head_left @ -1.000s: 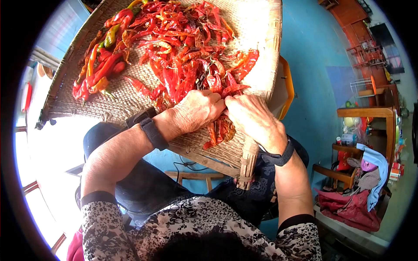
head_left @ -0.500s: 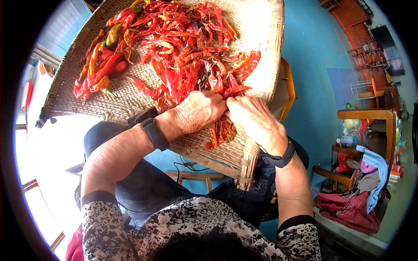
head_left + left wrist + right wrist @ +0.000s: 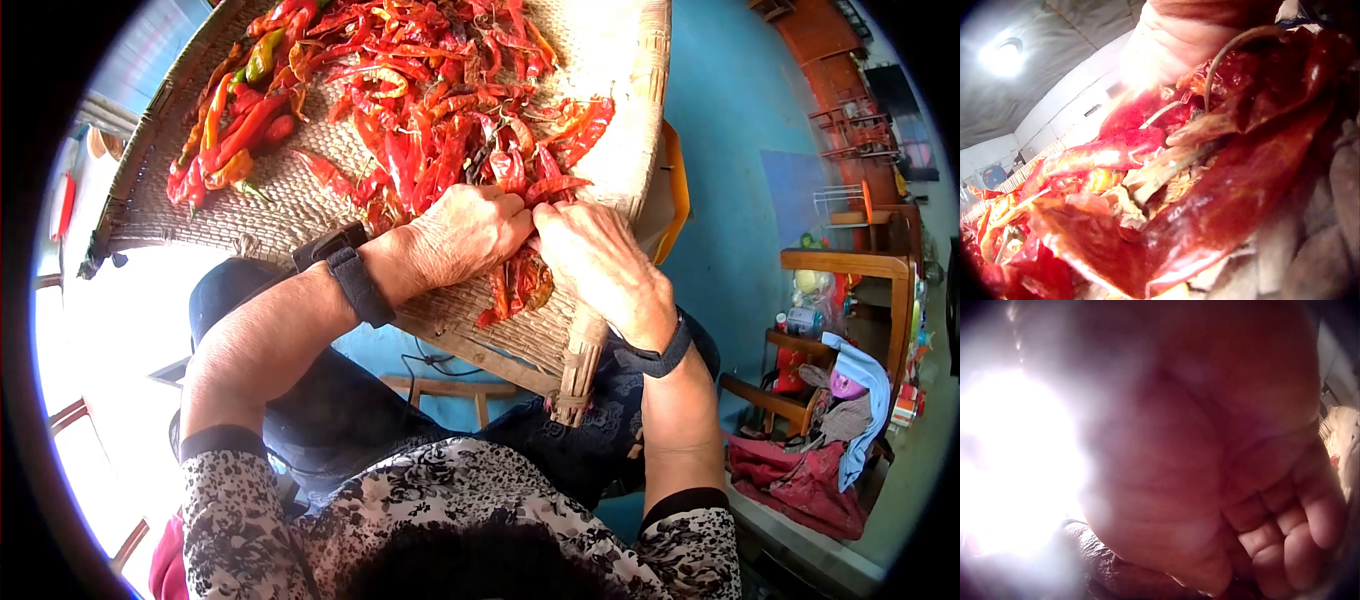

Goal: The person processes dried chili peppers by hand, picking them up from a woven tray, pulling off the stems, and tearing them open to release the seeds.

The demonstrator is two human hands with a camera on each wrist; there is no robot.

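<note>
Both hands meet over the near end of a pile of wrinkled red chili peppers (image 3: 430,150) on a woven tray (image 3: 290,215). My left hand (image 3: 465,238) has bent fingers and pinches a chili pepper, mostly hidden under the knuckles. Fingertip to fingertip with it, my right hand (image 3: 605,265) grips at the same spot. Curled right fingers (image 3: 1266,544) show in the right wrist view, with a dark red bit at their tips. Just below the hands lie several darker dried chilies (image 3: 522,283). A large glossy chili (image 3: 1222,200) fills the left wrist view.
Plumper red, orange and green peppers (image 3: 235,140) form a group at the tray's left. The tray's corner post (image 3: 575,375) stands over the person's legs. A yellow-edged container (image 3: 672,195) is beyond its right rim. A wooden chair with cloths (image 3: 800,470) stands at right.
The head view has shifted a little, so tray and hands appear slightly higher and farther right. Both hands stay together at the same part of the pile.
</note>
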